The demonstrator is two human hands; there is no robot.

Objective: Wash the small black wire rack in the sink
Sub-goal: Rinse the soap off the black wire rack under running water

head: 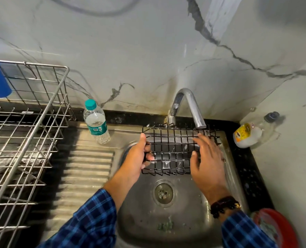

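Small black wire rack (172,149) was held over the stainless steel sink (184,221), just below the chrome tap (189,102). Your left hand (138,156) gripped its left edge. Your right hand (206,158) lay flat-fingered on the grid. Recommendation: rub along each wire, then turn it over.

Two hands (137,156) (206,158), one black wire rack (168,144), two bottles (96,122) (247,135), one tap (193,108), one sink (141,212)

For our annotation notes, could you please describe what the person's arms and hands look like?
Both arms wear long checked sleeves in blue and dark navy: the left sleeve and the right sleeve. The left hand and right hand are ungloved. A dark beaded bracelet with a gold bead sits on the right wrist.
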